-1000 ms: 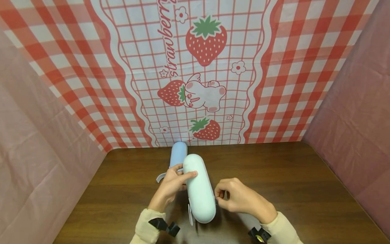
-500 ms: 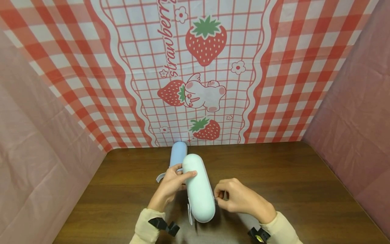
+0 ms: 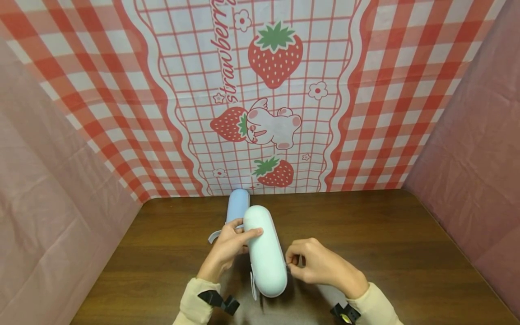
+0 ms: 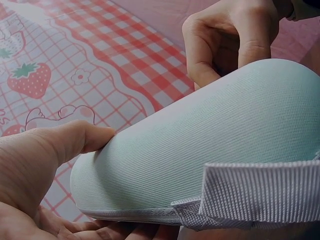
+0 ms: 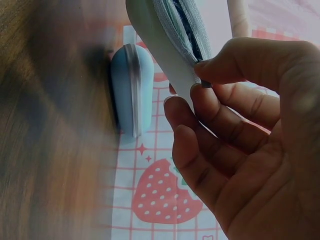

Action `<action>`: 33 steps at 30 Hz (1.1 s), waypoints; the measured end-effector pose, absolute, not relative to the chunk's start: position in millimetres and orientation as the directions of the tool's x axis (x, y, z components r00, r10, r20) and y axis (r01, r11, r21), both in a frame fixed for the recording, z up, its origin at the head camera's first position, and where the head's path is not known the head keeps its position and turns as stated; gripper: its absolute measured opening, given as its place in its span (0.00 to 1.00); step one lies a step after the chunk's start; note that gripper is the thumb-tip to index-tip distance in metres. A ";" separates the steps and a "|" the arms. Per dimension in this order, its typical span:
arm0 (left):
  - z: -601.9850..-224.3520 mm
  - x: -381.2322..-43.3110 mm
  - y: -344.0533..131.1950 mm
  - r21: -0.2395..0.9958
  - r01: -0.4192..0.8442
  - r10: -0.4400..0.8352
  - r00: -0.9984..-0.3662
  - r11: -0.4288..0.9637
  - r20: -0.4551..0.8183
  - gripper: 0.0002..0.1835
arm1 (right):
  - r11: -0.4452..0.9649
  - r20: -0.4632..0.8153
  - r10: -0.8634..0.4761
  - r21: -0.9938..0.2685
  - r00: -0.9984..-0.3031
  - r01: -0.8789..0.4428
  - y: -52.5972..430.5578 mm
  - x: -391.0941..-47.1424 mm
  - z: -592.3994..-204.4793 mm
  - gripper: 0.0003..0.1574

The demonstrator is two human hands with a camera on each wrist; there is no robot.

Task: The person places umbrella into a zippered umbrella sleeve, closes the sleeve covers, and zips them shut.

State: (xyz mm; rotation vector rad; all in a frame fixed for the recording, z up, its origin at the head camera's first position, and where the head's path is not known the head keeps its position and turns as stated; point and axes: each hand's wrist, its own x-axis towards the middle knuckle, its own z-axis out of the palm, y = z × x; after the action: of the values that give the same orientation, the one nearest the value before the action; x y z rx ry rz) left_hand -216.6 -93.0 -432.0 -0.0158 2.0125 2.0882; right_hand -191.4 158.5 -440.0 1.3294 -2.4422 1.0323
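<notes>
A pale mint zip case (image 3: 266, 259), long with rounded ends, is held at a slant over the table. My left hand (image 3: 226, 247) grips its far part, thumb on top and fingers underneath. On the near side, my right hand (image 3: 318, 262) pinches the small dark zipper pull (image 5: 205, 84) between thumb and fingertips. The zip (image 5: 187, 30) shows a parted dark gap just beyond the pull in the right wrist view. A ribbed grey strap (image 4: 262, 192) hangs along the case's left side. What lies inside the case is hidden.
A light blue zip case (image 3: 238, 205) with a pale strap (image 3: 214, 236) lies behind my left hand, against the strawberry-printed cloth (image 3: 274, 58). Brown wooden table (image 3: 386, 243) spreads on both sides, with pink cloth walls (image 3: 471, 149) left and right.
</notes>
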 end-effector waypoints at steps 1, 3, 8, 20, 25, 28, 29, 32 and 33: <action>-432.0 -216.5 -93.0 0.983 -0.180 0.164 -0.971 -0.021 -0.175 0.37 | 0.361 0.453 -0.672 -0.491 -0.586 -0.793 158.5 -191.3 -439.9 0.16; -431.8 -216.3 -93.0 0.983 -0.182 0.163 -0.971 -0.019 -0.176 0.38 | 0.363 0.451 -0.672 -0.492 -0.588 -0.792 158.3 -191.1 -439.6 0.16; -431.7 -216.2 -92.7 0.983 -0.184 0.161 -0.971 -0.016 -0.179 0.38 | 0.367 0.439 -0.672 -0.501 -0.596 -0.784 158.6 -190.8 -439.6 0.15; -432.7 -217.5 -93.7 0.983 -0.179 0.154 -0.973 -0.032 -0.172 0.37 | 0.357 0.446 -0.679 -0.493 -0.583 -0.793 159.0 -191.0 -439.0 0.16; -432.5 -218.2 -94.5 0.984 -0.175 0.146 -0.975 -0.027 -0.170 0.37 | 0.362 0.436 -0.682 -0.497 -0.588 -0.789 159.0 -190.5 -438.2 0.16; -432.2 -218.5 -94.9 0.984 -0.177 0.139 -0.975 -0.023 -0.172 0.38 | 0.364 0.427 -0.682 -0.506 -0.594 -0.782 158.9 -190.3 -438.2 0.16; -432.0 -218.6 -95.0 0.984 -0.178 0.136 -0.975 -0.022 -0.174 0.38 | 0.365 0.425 -0.683 -0.507 -0.595 -0.781 158.7 -190.2 -438.2 0.16; -431.4 -218.7 -95.1 0.983 -0.182 0.129 -0.976 -0.019 -0.178 0.38 | 0.362 0.424 -0.684 -0.509 -0.593 -0.781 158.6 -190.1 -438.1 0.17; -431.2 -218.8 -95.2 0.983 -0.183 0.127 -0.976 -0.019 -0.179 0.38 | 0.361 0.423 -0.685 -0.510 -0.593 -0.781 158.5 -190.1 -438.1 0.16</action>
State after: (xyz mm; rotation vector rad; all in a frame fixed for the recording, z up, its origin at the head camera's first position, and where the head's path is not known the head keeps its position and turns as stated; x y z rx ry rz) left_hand -218.8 -95.2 -431.2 -0.0599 2.0358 2.0985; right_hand -190.1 158.5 -438.1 1.3421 -2.4755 1.0462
